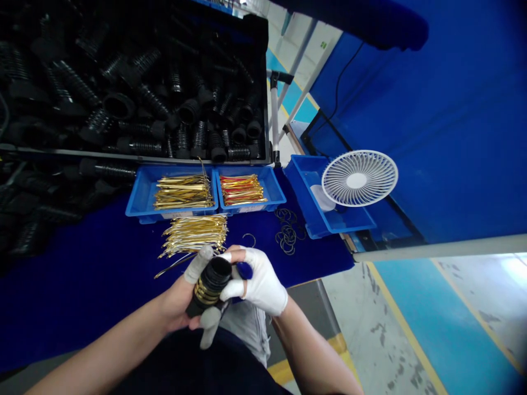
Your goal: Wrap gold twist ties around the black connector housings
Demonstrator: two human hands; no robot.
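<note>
My left hand [181, 302], with pale covers on some fingers, is wrapped round a black ribbed rubber boot [217, 271] with its open end up. Gold-coloured bands show around the ribs of the boot. My right hand [261, 282], in a white glove with bare fingertips, is closed at the boot's right side. A dark blue rounded piece [244, 270] sticks out between its thumb and fingers; its kind cannot be made out. Just beyond the hands lie a pile of gold and silver metal strips [195, 235] and a single open ring [249, 238].
Two blue trays [142, 206] of gold and red-gold strips stand behind the pile. Several dark rings [287, 233] lie to the right. A white fan [359, 178] stands over a blue bin [313, 222]. A large black crate [265, 82] of ribbed boots fills the back left.
</note>
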